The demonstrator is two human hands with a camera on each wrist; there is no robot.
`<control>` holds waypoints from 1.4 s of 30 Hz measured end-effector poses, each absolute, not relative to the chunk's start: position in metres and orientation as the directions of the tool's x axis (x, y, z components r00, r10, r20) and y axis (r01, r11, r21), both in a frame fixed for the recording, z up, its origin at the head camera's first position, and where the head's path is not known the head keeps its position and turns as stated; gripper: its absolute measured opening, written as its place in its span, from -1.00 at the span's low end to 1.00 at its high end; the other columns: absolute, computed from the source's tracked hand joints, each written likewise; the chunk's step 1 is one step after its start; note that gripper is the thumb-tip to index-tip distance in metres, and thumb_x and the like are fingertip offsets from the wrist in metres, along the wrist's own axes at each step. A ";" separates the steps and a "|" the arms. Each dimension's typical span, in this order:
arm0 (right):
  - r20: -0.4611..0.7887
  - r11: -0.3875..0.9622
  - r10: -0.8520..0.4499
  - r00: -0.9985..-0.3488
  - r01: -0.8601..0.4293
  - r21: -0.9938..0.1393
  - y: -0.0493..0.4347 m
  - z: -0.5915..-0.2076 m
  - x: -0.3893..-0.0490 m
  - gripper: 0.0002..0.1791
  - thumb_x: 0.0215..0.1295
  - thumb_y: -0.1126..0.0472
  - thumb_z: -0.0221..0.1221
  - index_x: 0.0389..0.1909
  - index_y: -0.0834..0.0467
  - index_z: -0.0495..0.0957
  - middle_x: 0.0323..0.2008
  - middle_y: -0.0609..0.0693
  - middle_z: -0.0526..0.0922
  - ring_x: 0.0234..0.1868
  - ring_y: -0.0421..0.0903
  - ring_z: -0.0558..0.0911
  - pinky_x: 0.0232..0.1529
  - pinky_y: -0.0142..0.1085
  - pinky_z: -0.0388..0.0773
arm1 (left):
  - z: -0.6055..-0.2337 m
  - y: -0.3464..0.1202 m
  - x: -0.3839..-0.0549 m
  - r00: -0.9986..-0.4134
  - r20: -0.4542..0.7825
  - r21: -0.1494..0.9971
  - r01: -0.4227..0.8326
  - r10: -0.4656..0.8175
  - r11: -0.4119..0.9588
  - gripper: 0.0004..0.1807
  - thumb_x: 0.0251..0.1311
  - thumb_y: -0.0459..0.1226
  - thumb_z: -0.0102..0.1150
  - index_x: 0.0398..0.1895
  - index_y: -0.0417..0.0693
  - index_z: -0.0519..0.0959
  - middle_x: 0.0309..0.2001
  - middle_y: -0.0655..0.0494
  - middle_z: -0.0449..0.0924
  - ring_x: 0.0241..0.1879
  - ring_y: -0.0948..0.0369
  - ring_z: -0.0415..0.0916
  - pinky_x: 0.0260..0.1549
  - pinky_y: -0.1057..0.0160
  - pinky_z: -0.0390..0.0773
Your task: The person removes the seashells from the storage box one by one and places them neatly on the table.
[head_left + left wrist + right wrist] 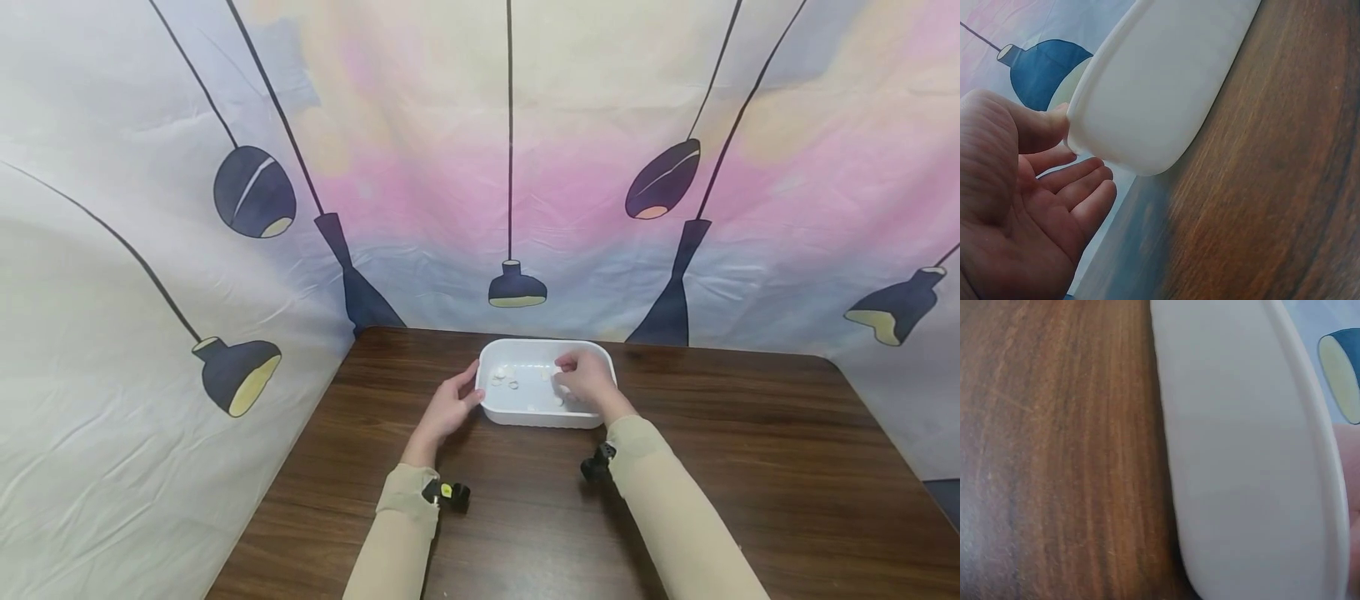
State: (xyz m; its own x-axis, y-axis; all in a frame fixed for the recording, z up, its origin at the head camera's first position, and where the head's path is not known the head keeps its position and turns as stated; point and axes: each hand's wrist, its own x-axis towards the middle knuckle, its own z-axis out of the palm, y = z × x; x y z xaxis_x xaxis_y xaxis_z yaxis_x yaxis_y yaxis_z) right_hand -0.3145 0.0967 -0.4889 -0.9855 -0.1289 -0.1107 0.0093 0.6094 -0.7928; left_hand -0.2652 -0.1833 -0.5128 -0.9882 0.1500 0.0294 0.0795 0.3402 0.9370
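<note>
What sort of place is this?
Probably a staged filming corner: a wrinkled cloth backdrop printed with hanging lamps stands in for walls around a wood-grain table, and a small black device, perhaps a camera, is worn at the left sleeve.

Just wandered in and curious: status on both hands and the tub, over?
Left hand grips tub at its left end. Right hand inside, grip unclear. Small white pieces in tub; right hand blocks some view.
</note>
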 end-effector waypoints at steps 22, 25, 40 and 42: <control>0.086 0.487 -0.196 -0.977 -0.173 -0.856 0.143 -0.472 -0.272 -0.56 0.42 0.18 0.37 0.26 0.24 0.68 0.07 0.14 0.77 0.12 0.10 0.70 0.18 0.00 0.61 | -0.514 -0.179 -0.264 -0.990 0.016 0.920 0.069 0.139 0.385 -0.35 0.55 -0.34 0.13 0.65 -0.14 0.28 0.63 -0.02 0.23 0.62 -0.06 0.16 0.58 -0.13 0.16; 0.089 0.469 -0.208 -0.974 -0.179 -0.865 0.152 -0.474 -0.262 -0.54 0.44 0.17 0.37 0.29 0.22 0.67 0.11 0.15 0.76 0.11 0.09 0.71 0.16 -0.01 0.62 | -0.516 -0.181 -0.266 -0.990 0.033 0.916 0.085 0.137 0.393 -0.35 0.54 -0.34 0.14 0.64 -0.17 0.28 0.63 -0.05 0.24 0.61 -0.08 0.17 0.59 -0.13 0.14; 0.089 0.419 -0.168 -0.982 -0.153 -0.895 0.195 -0.480 -0.235 -0.55 0.43 0.19 0.40 0.25 0.27 0.66 0.04 0.17 0.76 -0.03 -0.04 0.71 -0.09 -0.42 0.67 | -0.514 -0.183 -0.266 -0.991 0.035 0.906 0.087 0.133 0.415 -0.33 0.53 -0.32 0.15 0.65 -0.17 0.27 0.63 -0.03 0.23 0.61 -0.04 0.17 0.59 -0.09 0.14; 0.087 0.426 -0.165 -0.982 -0.150 -0.892 0.200 -0.482 -0.233 -0.58 0.41 0.22 0.41 0.22 0.27 0.67 -0.02 0.14 0.78 -0.08 -0.06 0.72 -0.11 -0.41 0.66 | -0.513 -0.183 -0.266 -0.991 0.036 0.906 0.088 0.131 0.415 -0.33 0.53 -0.32 0.14 0.65 -0.17 0.27 0.63 -0.02 0.24 0.61 -0.03 0.17 0.59 -0.07 0.15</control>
